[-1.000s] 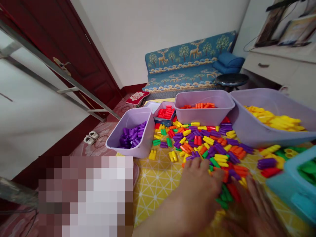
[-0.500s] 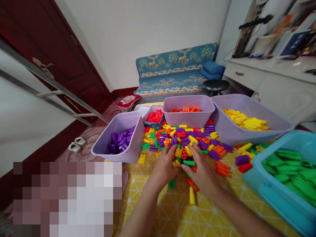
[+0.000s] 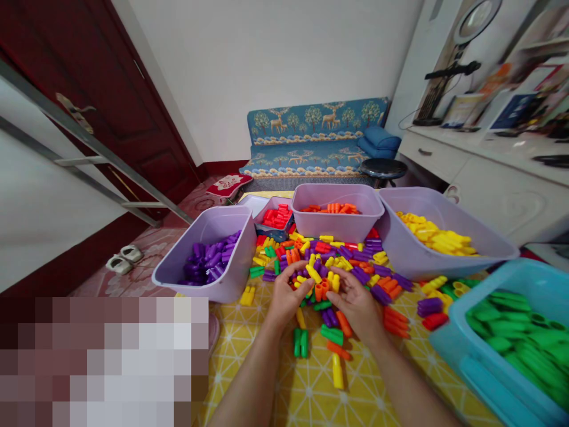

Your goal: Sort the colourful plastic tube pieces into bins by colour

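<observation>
My left hand (image 3: 284,298) curls around one side of a small heap of bullet-shaped plastic building blocks. My right hand (image 3: 358,302) cups the other side, its thumb by an orange block (image 3: 322,289) with open tube ends. Between both hands are yellow blocks (image 3: 313,273) and a few purple ones. Below the fingers, loose pieces lie on the yellow cloth, among them a green block (image 3: 300,343), a purple block (image 3: 329,317) and a yellow block (image 3: 338,372). Beyond the hands spreads a mixed pile of purple, yellow, red, orange and green blocks.
A lilac bin of purple blocks (image 3: 242,261) stands left. Behind the pile are a small box of red blocks (image 3: 276,217), a bin of orange ones (image 3: 338,226) and a bin of yellow ones (image 3: 444,258). A turquoise bin (image 3: 466,356) at right holds green blocks.
My hands have gathered blocks and now close around a handful, with orange and yellow pieces raised between them. More loose blocks show below the hands. The view has tilted slightly.
</observation>
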Motion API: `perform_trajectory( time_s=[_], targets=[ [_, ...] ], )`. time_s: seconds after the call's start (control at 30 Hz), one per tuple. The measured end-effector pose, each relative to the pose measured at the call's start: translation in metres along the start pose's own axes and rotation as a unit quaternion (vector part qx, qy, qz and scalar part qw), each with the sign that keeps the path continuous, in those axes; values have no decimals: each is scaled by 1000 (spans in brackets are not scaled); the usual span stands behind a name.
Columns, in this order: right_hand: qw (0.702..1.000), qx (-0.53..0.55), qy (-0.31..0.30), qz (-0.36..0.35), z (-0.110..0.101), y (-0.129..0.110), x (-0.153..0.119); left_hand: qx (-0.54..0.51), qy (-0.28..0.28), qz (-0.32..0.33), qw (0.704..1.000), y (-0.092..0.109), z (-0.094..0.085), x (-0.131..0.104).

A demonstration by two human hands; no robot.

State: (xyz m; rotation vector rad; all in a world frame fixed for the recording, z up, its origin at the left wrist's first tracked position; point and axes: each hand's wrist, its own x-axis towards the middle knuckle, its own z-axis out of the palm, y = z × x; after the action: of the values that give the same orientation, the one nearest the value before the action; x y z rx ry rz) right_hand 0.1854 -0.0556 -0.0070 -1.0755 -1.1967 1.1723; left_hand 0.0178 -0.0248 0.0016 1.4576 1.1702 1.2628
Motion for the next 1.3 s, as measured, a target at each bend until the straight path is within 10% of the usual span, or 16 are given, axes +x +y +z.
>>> perform_trajectory(
  time_s=[0.6,0.8,1.0,1.17,1.3],
  targets=[
    [923,-337,106,-154,-10,-20,-4,236,34,164,957,4,-2,-8],
    [962,-124,234,-64,-42,-49,25,230,52,163,958,-1,-1,-7],
    [901,230,324,-174,-46,-67,49,226,46,175,957,-4,0,-6],
    [965,-100,218,-103,-31,-23,51,232,52,211,948,-3,-1,-7],
    [882,-426,168,-112,-25,-3,60,307,99,225,920,-5,-2,-4]
  ],
)
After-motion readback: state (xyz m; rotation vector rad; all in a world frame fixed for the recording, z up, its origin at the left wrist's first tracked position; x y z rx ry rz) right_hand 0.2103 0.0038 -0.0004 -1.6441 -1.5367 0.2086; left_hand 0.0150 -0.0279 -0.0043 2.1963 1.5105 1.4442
